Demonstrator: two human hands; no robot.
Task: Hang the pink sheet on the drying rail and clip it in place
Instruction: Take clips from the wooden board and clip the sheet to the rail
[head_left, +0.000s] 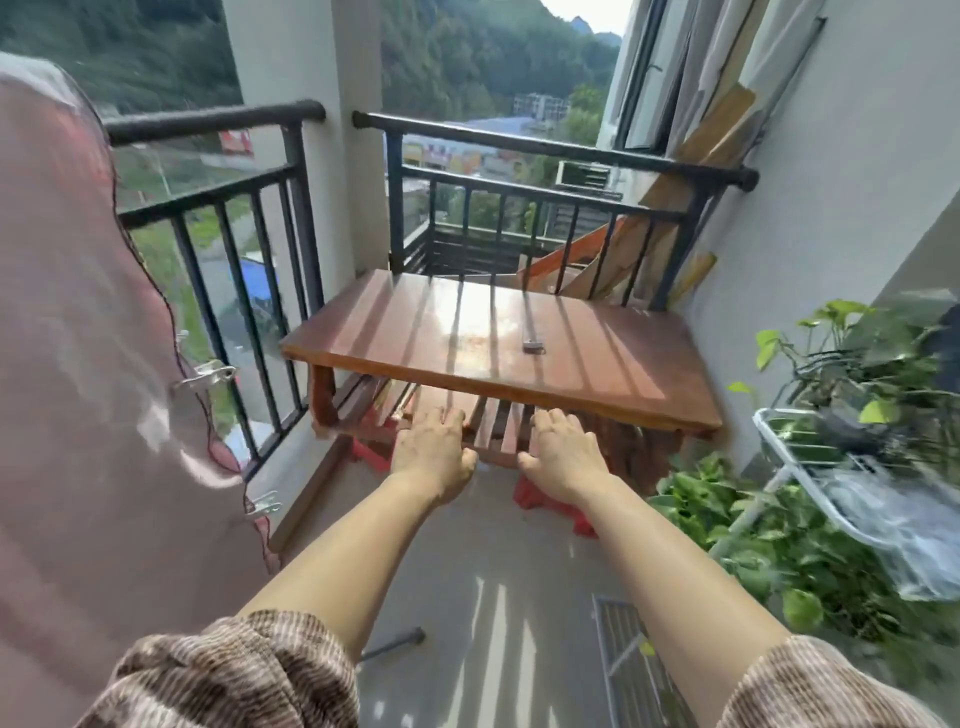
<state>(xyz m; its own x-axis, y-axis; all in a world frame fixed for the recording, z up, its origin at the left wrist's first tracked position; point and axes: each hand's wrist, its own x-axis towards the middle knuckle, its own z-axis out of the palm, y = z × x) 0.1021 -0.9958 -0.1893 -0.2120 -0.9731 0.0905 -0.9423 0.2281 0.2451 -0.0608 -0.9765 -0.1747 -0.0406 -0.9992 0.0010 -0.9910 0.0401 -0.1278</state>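
Both hands empty, left hand (434, 453) and right hand (563, 457) spread | clip (532, 345) on table (623, 384) ahead, nearer right | sheet (78, 364) hangs far left, two clips on its edge

Bright sun, glare, blurred edges

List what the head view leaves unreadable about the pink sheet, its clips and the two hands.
- Pink sheet: its top and whatever it hangs from are cut off by the frame's upper left edge, so the hanging cannot be confirmed.
- Metal clips on its edge: motion-blurred; their grip is unclear.
- Small object on the wooden table: too small to identify.
- Left hand and right hand: palms face away.
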